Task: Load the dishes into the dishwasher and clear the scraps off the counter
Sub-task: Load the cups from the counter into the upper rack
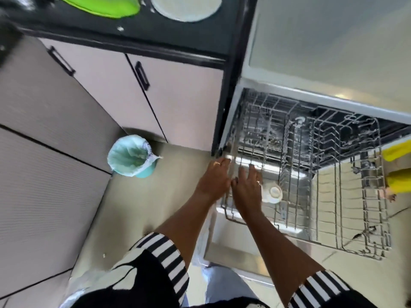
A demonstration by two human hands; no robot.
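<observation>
Both hands are down at the dishwasher rack point(333, 196), which is pulled out over the open door. The left hand point(214, 176) lies against the rack's left rim, fingers apparently straight, though blur smears the tips. The right hand point(246, 185) lies flat and spread on the wires, holding nothing, just beside a small white cup point(273, 193). A green plate point(100, 5) and a white plate point(186, 7) sit up on the counter point(178, 34).

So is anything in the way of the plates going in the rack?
Nothing visible blocks it. The door is down and the rack is pulled out, bare except for one white cup by the right hand. The green plate and white plate sit on the counter.
</observation>
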